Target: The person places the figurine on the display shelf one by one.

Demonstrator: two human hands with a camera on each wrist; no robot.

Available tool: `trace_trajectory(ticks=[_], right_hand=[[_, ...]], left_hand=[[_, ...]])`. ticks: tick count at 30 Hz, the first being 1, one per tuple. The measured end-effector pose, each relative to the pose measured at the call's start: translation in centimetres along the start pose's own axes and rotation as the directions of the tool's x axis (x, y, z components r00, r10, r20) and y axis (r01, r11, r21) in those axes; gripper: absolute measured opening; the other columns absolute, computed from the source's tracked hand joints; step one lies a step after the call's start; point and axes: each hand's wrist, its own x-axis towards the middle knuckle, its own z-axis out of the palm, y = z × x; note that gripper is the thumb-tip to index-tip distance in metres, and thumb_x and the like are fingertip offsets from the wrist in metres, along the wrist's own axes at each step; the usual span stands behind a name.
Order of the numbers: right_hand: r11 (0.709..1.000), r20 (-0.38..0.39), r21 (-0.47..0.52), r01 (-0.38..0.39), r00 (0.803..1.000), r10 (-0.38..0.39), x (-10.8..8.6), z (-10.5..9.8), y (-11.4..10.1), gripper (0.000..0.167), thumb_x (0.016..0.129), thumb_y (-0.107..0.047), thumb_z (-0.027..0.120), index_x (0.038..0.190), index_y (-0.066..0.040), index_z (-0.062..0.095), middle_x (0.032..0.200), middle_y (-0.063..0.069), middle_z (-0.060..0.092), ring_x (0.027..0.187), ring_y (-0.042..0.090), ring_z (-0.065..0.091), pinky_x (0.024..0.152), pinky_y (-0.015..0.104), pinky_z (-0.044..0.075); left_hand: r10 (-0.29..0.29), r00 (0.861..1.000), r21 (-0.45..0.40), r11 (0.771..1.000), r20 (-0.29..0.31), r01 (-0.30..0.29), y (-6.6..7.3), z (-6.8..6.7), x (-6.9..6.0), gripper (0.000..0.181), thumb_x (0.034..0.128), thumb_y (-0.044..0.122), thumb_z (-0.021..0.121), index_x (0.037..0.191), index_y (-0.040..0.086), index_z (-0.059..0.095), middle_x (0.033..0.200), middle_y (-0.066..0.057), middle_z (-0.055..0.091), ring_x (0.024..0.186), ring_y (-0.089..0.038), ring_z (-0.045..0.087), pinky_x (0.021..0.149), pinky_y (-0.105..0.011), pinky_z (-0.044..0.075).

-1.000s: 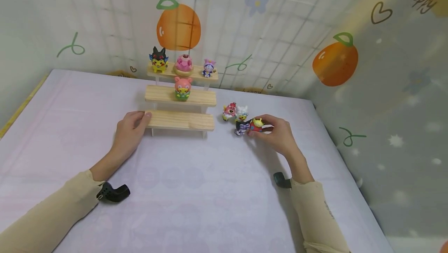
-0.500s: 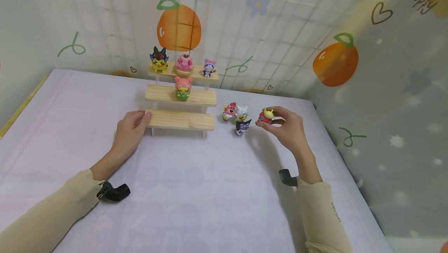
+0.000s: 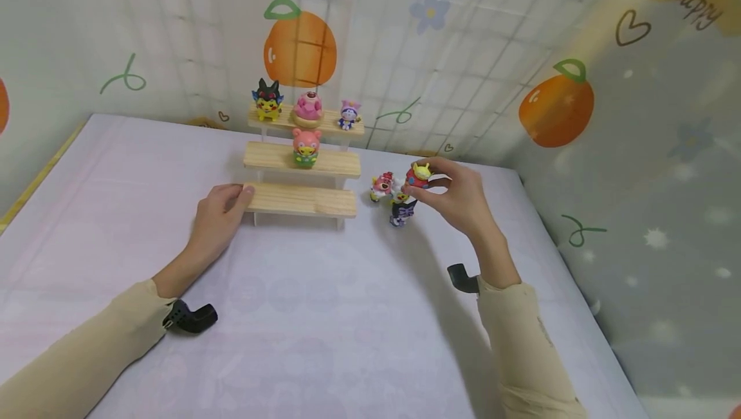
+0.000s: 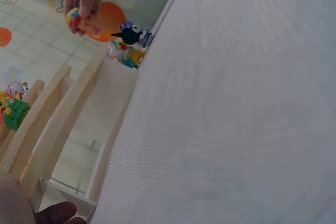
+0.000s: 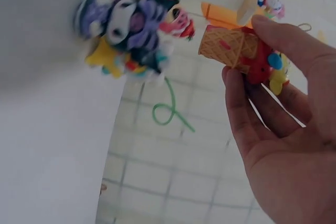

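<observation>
My right hand (image 3: 457, 197) pinches a toy figurine (image 3: 418, 176), holding it above the table. It has a yellow head, a red body and a waffle-cone base (image 5: 223, 45). Just below and left of it stand several figurines: a pink one with a red top (image 3: 382, 185), a black-and-purple one (image 3: 402, 210) and a white-and-yellow one (image 5: 113, 53), partly hidden in the head view. My left hand (image 3: 219, 216) grips the left end of the lowest step of a three-tier wooden display stand (image 3: 301, 200); the left wrist view shows fingers (image 4: 58, 212) beside its clear support.
The top step carries a black-and-yellow figurine (image 3: 268, 102), a pink one (image 3: 308, 109) and a small blue-and-purple one (image 3: 348, 115). A pink-hooded figurine (image 3: 305, 148) stands on the middle step. A patterned curtain (image 3: 370, 52) hangs behind the white-covered table (image 3: 324, 316).
The right hand first drew the cone figurine rightward from the group, then raised it and brought it back left above the others. The left hand stays at the stand.
</observation>
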Motion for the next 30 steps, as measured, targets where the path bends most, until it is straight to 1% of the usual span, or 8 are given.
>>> trace_trajectory(ticks=[6,8,12,16,17,20,26,30], right_hand=[[0.999,0.016,-0.011,0.048,0.999,-0.048,1.2,0.9,-1.6,0.047,0.085,-0.016,0.09,0.127,-0.007,0.072,0.118,0.008,0.075,0.106,0.021,0.069,0.094,0.042,0.062],[0.999,0.023,-0.008,0.05,0.999,-0.049,1.6,1.2,-2.2,0.047,0.085,-0.016,0.09,0.127,-0.007,0.072,0.117,0.009,0.075,0.108,0.023,0.069,0.094,0.044,0.062],[0.998,0.037,0.01,0.056,0.998,-0.057,2.3,1.8,-3.4,0.046,0.085,-0.017,0.09,0.126,-0.006,0.072,0.114,0.01,0.075,0.109,0.022,0.069,0.094,0.043,0.062],[0.997,0.051,0.027,0.071,0.996,-0.073,3.1,2.4,-4.2,0.046,0.085,-0.02,0.09,0.126,-0.009,0.072,0.112,0.007,0.075,0.104,0.019,0.072,0.092,0.037,0.062],[0.997,0.055,0.034,0.07,0.996,-0.072,3.3,2.6,-4.4,0.046,0.085,-0.02,0.091,0.126,-0.009,0.073,0.112,0.007,0.075,0.102,0.02,0.073,0.092,0.038,0.062],[0.998,0.071,0.02,0.066,0.995,-0.067,3.8,3.1,-4.9,0.048,0.085,-0.023,0.09,0.127,-0.01,0.072,0.114,0.005,0.076,0.098,0.021,0.075,0.092,0.036,0.062],[0.999,0.097,-0.004,0.054,0.994,-0.053,4.5,4.0,-6.0,0.048,0.088,-0.024,0.089,0.131,-0.011,0.071,0.119,0.005,0.074,0.105,0.022,0.072,0.096,0.036,0.061],[0.997,0.11,0.021,0.08,0.991,-0.082,5.0,4.8,-6.5,0.048,0.088,-0.022,0.088,0.131,-0.009,0.071,0.119,0.006,0.074,0.106,0.02,0.07,0.095,0.035,0.061]], left_hand=[[0.01,1.0,0.003,1.0,-0.01,-0.01,0.0,0.1,0.1,0.057,0.1092,0.044,0.053,0.13,-0.007,0.069,0.14,-0.029,0.061,0.138,-0.044,0.053,0.118,-0.061,0.036],[0.014,1.0,0.005,1.0,-0.013,-0.014,0.0,0.1,0.1,0.057,0.1093,0.043,0.053,0.13,-0.007,0.069,0.14,-0.029,0.061,0.138,-0.045,0.053,0.118,-0.061,0.036],[0.015,1.0,0.002,1.0,-0.014,-0.015,-0.1,0.1,0.2,0.057,0.1092,0.044,0.053,0.129,-0.007,0.069,0.139,-0.029,0.061,0.137,-0.045,0.054,0.118,-0.061,0.036],[0.013,1.0,0.0,1.0,-0.013,-0.013,0.1,0.0,0.1,0.057,0.1091,0.044,0.053,0.128,-0.007,0.07,0.139,-0.029,0.061,0.137,-0.045,0.054,0.118,-0.061,0.036],[0.011,1.0,-0.001,1.0,-0.011,-0.011,0.1,0.0,0.1,0.057,0.1091,0.044,0.053,0.128,-0.008,0.07,0.139,-0.029,0.061,0.137,-0.045,0.054,0.118,-0.061,0.036],[0.006,1.0,-0.006,1.0,-0.008,-0.007,0.2,0.0,0.1,0.058,0.1091,0.044,0.053,0.128,-0.008,0.069,0.139,-0.029,0.061,0.138,-0.045,0.053,0.118,-0.061,0.036],[0.006,1.0,-0.013,1.0,-0.007,-0.006,0.1,0.0,0.1,0.056,0.1089,0.043,0.054,0.128,-0.007,0.07,0.139,-0.028,0.061,0.138,-0.044,0.054,0.118,-0.06,0.037],[0.011,1.0,-0.008,1.0,-0.013,-0.011,0.1,0.0,0.0,0.055,0.1088,0.043,0.054,0.127,-0.007,0.07,0.138,-0.029,0.062,0.137,-0.044,0.054,0.117,-0.06,0.037]])
